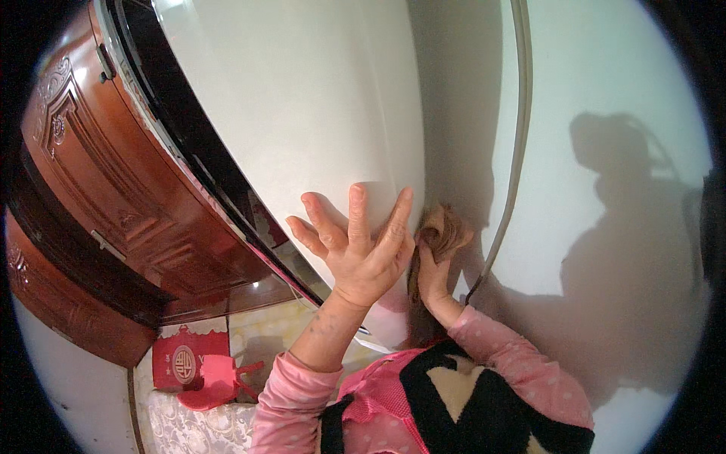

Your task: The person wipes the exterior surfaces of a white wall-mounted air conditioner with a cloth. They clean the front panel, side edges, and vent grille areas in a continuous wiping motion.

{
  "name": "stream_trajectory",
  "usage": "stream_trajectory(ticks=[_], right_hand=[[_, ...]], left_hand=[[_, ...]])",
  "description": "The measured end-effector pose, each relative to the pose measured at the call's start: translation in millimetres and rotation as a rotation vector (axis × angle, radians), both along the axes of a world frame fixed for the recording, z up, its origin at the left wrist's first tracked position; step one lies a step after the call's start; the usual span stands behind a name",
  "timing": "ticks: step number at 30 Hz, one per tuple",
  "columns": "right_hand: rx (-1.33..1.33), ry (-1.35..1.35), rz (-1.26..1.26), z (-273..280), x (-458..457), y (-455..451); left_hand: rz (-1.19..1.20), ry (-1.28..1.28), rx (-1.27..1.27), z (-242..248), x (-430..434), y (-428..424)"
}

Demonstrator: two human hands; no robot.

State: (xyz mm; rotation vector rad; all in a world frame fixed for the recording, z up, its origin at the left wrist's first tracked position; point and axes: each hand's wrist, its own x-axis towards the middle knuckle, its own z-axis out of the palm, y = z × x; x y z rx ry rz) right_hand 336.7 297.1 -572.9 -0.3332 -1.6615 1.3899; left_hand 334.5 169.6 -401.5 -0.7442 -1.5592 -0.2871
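My left hand (363,258) lies with its fingers spread against the white side panel (295,102) of a large appliance with a glossy black front (187,125). To its right, my right hand (435,278) grips a bunched brown cloth (445,230) at the panel's rear edge, beside the shadowed gap along the wall. Some of its fingers are hidden behind the cloth and the edge. Both forearms are in pink dotted sleeves.
A grey cable or hose (520,113) runs down the pale wall (573,74) at the right. Carved brown wooden doors (108,153) stand at the left. Below them are a red mat (170,363), a small pink chair or stool (218,377) and a patterned cloth surface (198,425).
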Motion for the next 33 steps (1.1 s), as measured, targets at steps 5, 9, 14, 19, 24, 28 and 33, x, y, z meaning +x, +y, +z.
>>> stream_trajectory(ticks=[5,9,14,19,24,28,33], right_hand=[[0.072,0.303,0.273,124.7,-2.4,12.5],[0.312,0.485,0.086,148.5,-5.2,9.3],[0.598,0.213,-0.136,108.4,0.7,12.4],[0.55,-0.181,-0.097,-52.7,28.9,-4.3],[0.36,0.114,-0.155,-60.0,21.7,-12.2],[0.754,0.174,-0.324,74.9,4.2,13.3],[1.102,0.303,-0.694,216.6,-42.7,45.9]], left_hand=[[0.004,-0.017,0.016,-3.9,0.3,-0.2],[-0.01,-0.031,0.007,-2.2,4.5,-0.5],[-0.01,-0.054,0.012,-8.3,7.7,-7.0],[-0.045,-0.015,0.031,-10.6,6.2,-4.8],[-0.046,-0.03,0.037,-12.1,6.8,-1.9],[-0.066,-0.042,0.038,-13.2,4.3,3.0],[-0.085,-0.089,0.041,-15.3,4.7,-2.1]])
